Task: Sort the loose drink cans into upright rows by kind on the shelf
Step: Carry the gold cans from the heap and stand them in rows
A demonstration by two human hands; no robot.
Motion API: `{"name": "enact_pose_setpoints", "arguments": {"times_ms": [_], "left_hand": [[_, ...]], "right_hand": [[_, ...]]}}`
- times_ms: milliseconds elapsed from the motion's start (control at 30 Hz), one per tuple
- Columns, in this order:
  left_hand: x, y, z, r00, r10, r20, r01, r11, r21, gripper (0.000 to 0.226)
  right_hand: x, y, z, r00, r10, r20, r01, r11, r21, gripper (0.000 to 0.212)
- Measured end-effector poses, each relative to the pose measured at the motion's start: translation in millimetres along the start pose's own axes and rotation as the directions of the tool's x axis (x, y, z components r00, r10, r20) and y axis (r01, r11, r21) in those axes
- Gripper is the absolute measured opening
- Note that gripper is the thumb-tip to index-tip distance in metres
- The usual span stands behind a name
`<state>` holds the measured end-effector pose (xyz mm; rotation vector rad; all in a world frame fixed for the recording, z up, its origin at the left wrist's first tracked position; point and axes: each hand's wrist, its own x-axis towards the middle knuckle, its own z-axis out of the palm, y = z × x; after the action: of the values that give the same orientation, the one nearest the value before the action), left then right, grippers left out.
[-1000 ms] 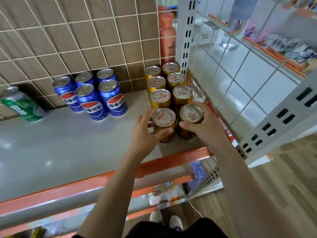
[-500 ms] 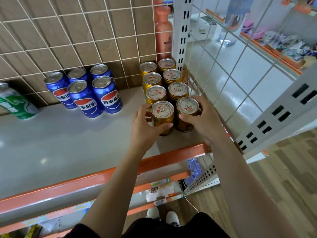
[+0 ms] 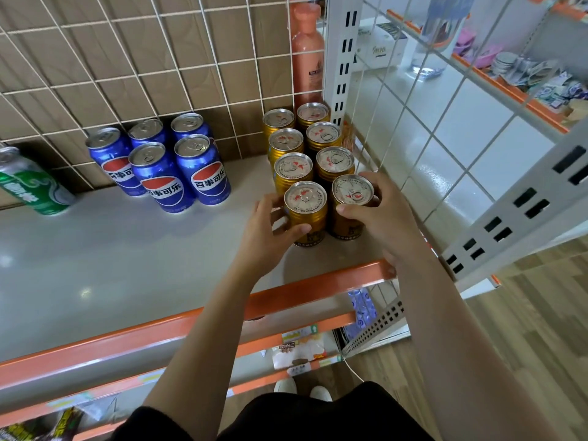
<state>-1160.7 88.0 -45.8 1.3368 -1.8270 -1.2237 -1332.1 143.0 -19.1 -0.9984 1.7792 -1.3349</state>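
On the shelf (image 3: pixel 127 265), left hand (image 3: pixel 264 237) and right hand (image 3: pixel 385 224) still grip the front gold cans (image 3: pixel 304 198).

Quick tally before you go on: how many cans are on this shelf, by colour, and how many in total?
Gold cans: 8
Blue cans: 5
Green can: 1
Total: 14

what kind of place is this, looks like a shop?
Most likely a small shop, or a mock-up of one: a slotted metal shelving upright, an orange-edged shelf with a wire grid back, and blue cans and gold cans grouped by brand.
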Motion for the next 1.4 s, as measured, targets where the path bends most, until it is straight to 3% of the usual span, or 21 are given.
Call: {"name": "enact_pose_setpoints", "arguments": {"times_ms": [200, 400, 567, 700, 900, 1067, 1200, 1400], "left_hand": [[-4.3, -2.5, 5.6, 0.998, 0.016, -0.066, -0.012, 0.998, 0.063, 0.061], [-10.8, -10.6, 5.8, 0.998, 0.032, -0.057, -0.024, 0.99, 0.136, 0.067], [-30.7, -19.6, -1.2, 0.991, 0.043, -0.127, -0.021, 0.985, 0.169, 0.065], [-53.9, -25.5, -17.6, 0.98, 0.032, -0.198, 0.004, 0.984, 0.177, 0.057], [-95.4, -38.0, -65.3, 0.946, 0.063, -0.319, -0.016, 0.989, 0.148, 0.042], [-153.4, -73.6, -136.8, 0.888, 0.011, -0.461, 0.053, 0.991, 0.126, 0.041], [-222.0, -116.7, -203.6, 0.828, -0.127, -0.547, 0.17, 0.985, 0.027, 0.044], [-343.7, -175.9, -290.8, 0.688, -0.321, -0.651, 0.303, 0.942, -0.145, 0.056]], "right_hand": [[-4.3, -0.8, -1.0, 0.997, -0.076, -0.001, 0.075, 0.987, -0.144, 0.061], [-11.3, 15.0, 3.4, 1.0, 0.014, 0.007, -0.013, 0.99, -0.138, 0.081], [-32.3, 31.6, 1.9, 0.999, -0.021, 0.033, 0.031, 0.937, -0.348, 0.077], [-53.5, 34.6, 7.7, 0.998, -0.058, 0.011, 0.057, 0.875, -0.482, 0.086], [-97.4, 26.3, 39.6, 0.982, -0.187, 0.019, 0.16, 0.776, -0.61, 0.064], [-128.0, 11.2, 102.9, 0.949, -0.22, 0.225, 0.311, 0.759, -0.572, 0.05], [-162.6, -4.7, 181.7, 0.879, -0.221, 0.423, 0.429, 0.756, -0.495, 0.046], [-234.3, -22.4, 303.8, 0.641, -0.186, 0.745, 0.601, 0.726, -0.335, 0.048]]}}
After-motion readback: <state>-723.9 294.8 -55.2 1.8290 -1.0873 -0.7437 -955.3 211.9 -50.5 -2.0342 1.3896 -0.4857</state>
